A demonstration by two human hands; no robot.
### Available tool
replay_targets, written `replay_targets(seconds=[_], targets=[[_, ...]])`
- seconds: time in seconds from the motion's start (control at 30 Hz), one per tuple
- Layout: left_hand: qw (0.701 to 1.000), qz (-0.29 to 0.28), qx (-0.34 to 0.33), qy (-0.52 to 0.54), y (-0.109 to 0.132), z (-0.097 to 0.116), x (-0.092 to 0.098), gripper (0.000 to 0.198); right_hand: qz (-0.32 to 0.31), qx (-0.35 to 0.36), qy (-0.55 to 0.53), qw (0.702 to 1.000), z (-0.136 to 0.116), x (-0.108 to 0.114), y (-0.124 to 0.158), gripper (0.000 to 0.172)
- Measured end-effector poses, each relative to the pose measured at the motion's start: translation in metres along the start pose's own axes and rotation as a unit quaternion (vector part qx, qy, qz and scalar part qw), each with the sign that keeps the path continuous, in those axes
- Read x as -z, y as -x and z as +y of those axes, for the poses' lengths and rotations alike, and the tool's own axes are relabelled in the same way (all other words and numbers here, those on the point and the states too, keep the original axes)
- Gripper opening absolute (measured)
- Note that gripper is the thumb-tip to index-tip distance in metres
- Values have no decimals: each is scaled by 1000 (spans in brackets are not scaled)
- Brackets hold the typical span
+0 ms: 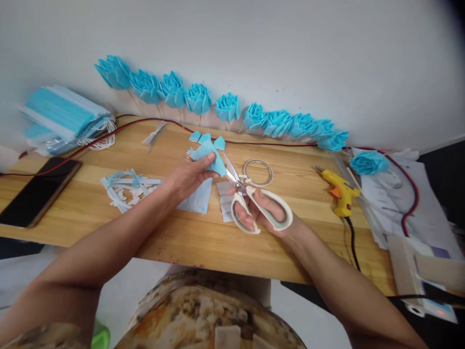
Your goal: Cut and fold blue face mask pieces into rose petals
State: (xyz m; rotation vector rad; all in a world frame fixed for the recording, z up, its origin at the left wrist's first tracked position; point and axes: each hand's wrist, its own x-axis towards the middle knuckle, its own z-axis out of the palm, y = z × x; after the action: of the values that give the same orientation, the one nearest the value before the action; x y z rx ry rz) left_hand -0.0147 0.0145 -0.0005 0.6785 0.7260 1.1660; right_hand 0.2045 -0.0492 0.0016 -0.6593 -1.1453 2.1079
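Observation:
Between thumb and fingers, my left hand pinches a folded piece of light blue mask fabric. My right hand has its thumb and fingers through the white handles of a pair of scissors. The blades are parted, close to the fabric's right edge; whether they touch it I cannot tell. Small blue cut pieces lie just behind the fabric. A flat blue mask sheet rests partly under my left hand. A grey-white folded strip lies beside the scissors, near a roll of tape.
Blue fabric flowers on stems lean in a row along the wall. A mask stack, a phone and white scraps are at left. At right lie a yellow glue gun, another flower and papers. A red-black cable crosses behind.

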Motion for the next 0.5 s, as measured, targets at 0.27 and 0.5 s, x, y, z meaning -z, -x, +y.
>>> replay_targets(seconds=[0.27,0.5], targets=[[1000,-16,18,-2,3,-6,-1,28,2,8,10,1000,1,0,0,54],[999,-32,12,-9,4,-6,-3,33,-4,7,-2,1000,0,-2,0,52]])
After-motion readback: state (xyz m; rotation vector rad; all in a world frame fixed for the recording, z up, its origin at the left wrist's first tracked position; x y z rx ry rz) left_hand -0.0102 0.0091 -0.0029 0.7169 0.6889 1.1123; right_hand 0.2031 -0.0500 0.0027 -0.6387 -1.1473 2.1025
